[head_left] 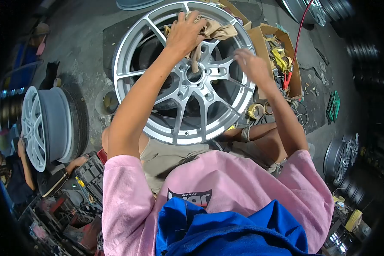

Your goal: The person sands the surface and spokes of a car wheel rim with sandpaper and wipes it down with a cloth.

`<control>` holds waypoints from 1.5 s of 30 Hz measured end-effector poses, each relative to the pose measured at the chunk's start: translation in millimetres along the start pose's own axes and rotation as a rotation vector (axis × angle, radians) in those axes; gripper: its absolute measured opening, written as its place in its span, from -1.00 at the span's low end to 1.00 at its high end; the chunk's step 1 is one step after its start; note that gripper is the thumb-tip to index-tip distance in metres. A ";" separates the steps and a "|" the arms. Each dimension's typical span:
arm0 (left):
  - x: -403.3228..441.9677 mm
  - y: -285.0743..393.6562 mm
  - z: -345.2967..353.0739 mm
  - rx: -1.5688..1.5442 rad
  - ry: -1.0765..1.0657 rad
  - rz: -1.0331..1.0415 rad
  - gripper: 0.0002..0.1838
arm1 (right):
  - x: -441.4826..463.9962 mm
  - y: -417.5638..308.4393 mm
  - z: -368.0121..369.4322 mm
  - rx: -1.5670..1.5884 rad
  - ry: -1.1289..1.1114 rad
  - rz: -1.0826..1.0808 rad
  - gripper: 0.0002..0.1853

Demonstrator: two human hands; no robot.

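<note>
A silver multi-spoke wheel rim (pixel 205 91) lies face up in front of my knees, over a dark round object partly seen between the spokes. My left hand (pixel 185 34) is closed on a tan cloth (pixel 219 30) at the far part of the rim. One end of the cloth hangs down toward the centre hole. My right hand (pixel 252 66) is over the right edge of the rim, slightly blurred by motion, and its fingers are too smeared to read.
A cardboard box (pixel 260 47) of tape rolls and scraps stands right of the rim, with a red hose (pixel 301 32) across it. Tape rolls (pixel 256 111) lie nearby. At left, another person's hand (pixel 21 147) touches an upright wheel (pixel 57 123). A grey toolbox (pixel 91 175) sits lower left.
</note>
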State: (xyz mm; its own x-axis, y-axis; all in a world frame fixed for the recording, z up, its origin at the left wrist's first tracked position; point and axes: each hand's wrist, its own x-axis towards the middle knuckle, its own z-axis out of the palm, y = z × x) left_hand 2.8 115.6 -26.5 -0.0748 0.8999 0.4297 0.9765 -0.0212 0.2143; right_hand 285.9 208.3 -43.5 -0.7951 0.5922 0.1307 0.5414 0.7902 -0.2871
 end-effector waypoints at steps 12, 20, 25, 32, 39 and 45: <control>0.1 -3.0 3.4 -0.021 0.022 0.023 -0.51 | 2.8 -12.5 1.1 0.089 -0.041 -0.052 -0.69; 10.6 -4.7 -4.2 -0.287 0.138 -0.049 -0.60 | -3.0 -57.8 50.5 0.184 0.006 -0.008 -0.66; 16.6 14.9 -107.0 -0.403 -0.120 -0.200 -0.42 | 11.7 -57.0 60.2 0.151 -0.167 0.141 -0.68; -62.4 -15.9 -197.7 -0.106 -0.272 -0.238 -0.53 | -3.4 -28.6 10.8 0.040 -0.072 0.087 -0.66; -87.7 21.9 -166.2 -0.354 -0.543 -0.343 -0.68 | -6.0 -71.4 42.0 0.239 0.015 -0.047 -0.68; -140.1 42.6 -105.5 -0.131 -0.465 -0.219 -0.71 | -2.7 0.6 6.0 0.009 0.101 0.034 -0.70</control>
State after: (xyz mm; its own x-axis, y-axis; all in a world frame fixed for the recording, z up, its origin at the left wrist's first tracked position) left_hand 33.6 -57.3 15.0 -0.1477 0.9869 -0.0654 0.9124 0.1615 0.3762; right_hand 286.8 206.2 -49.7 -0.7441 0.6323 0.2160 0.5652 0.7680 -0.3013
